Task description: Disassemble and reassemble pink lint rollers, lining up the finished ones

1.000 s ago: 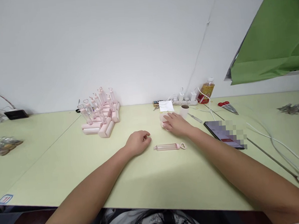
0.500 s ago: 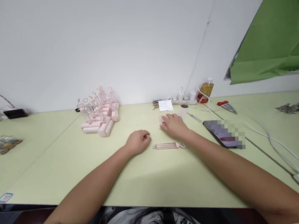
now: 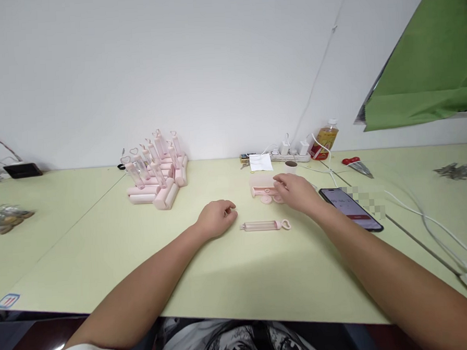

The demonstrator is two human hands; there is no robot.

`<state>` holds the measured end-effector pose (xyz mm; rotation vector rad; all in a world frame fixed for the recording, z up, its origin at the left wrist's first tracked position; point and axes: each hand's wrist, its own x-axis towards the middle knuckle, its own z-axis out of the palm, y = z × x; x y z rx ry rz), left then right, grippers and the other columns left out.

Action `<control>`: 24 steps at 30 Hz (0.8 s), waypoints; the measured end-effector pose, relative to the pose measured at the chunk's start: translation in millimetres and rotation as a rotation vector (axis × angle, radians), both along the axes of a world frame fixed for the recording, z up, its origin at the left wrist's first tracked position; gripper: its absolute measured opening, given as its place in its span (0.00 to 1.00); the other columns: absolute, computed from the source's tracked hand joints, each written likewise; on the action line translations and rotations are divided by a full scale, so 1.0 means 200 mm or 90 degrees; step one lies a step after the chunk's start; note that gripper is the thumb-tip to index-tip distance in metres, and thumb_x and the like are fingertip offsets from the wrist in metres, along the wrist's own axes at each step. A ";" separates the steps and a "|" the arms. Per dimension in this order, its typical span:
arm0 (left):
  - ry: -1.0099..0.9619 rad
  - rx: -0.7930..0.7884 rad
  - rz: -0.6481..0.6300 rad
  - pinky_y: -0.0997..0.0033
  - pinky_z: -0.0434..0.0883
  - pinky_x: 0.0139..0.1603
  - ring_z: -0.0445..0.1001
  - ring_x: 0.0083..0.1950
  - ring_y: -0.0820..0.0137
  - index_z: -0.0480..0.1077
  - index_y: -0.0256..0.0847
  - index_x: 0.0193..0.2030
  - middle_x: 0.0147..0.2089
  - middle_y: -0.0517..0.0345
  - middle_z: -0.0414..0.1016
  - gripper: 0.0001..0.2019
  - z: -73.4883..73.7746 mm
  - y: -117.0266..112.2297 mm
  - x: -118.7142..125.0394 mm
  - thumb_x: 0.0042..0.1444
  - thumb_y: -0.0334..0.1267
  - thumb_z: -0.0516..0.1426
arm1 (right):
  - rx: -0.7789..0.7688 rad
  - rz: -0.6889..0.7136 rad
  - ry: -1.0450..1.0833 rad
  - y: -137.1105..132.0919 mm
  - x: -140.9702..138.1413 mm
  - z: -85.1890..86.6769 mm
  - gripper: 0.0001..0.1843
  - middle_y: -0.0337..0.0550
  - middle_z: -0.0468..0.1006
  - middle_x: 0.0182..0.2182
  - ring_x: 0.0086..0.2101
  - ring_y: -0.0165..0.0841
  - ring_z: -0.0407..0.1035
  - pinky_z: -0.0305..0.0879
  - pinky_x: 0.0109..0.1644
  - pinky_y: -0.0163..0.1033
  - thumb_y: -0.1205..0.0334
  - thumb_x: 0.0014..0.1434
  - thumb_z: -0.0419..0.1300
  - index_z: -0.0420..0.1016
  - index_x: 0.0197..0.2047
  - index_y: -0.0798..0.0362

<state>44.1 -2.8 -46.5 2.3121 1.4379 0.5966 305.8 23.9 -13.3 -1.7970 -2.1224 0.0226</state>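
Up close, a pale green bench (image 3: 84, 245) runs along a bare white wall (image 3: 173, 68). Her right hand (image 3: 297, 192) pinches a small pink case (image 3: 262, 186) near mid-bench; the left hand (image 3: 216, 218) rests loosely curled, holding nothing, beside a pink tube (image 3: 264, 225). Green cloth (image 3: 420, 81) hangs right.

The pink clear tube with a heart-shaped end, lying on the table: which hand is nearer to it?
Left, narrowly. The left hand rests just beside the pink clear tube's plain end; the right hand is beyond its heart end, touching a small pink wheeled piece.
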 end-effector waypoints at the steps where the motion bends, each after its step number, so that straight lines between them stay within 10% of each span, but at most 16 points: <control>1: 0.001 0.000 0.001 0.69 0.69 0.38 0.75 0.38 0.65 0.74 0.40 0.48 0.40 0.54 0.79 0.17 0.00 0.00 0.00 0.58 0.44 0.51 | -0.019 0.003 0.004 -0.03 0.01 0.00 0.21 0.52 0.77 0.49 0.46 0.44 0.70 0.62 0.46 0.43 0.59 0.65 0.44 0.73 0.53 0.56; 14: -0.035 -0.011 -0.137 0.71 0.68 0.37 0.73 0.38 0.69 0.75 0.42 0.44 0.40 0.57 0.77 0.15 0.02 -0.04 0.01 0.60 0.46 0.51 | -0.100 0.189 -0.112 -0.10 -0.06 -0.11 0.22 0.54 0.76 0.42 0.47 0.43 0.68 0.60 0.51 0.43 0.53 0.67 0.45 0.75 0.37 0.55; 24: 0.079 0.054 -0.266 0.67 0.67 0.42 0.71 0.43 0.63 0.73 0.42 0.46 0.38 0.53 0.73 0.17 0.01 -0.05 0.04 0.56 0.50 0.57 | -0.060 0.252 0.060 -0.15 -0.09 -0.07 0.18 0.48 0.77 0.40 0.42 0.39 0.69 0.62 0.45 0.41 0.54 0.66 0.47 0.75 0.40 0.52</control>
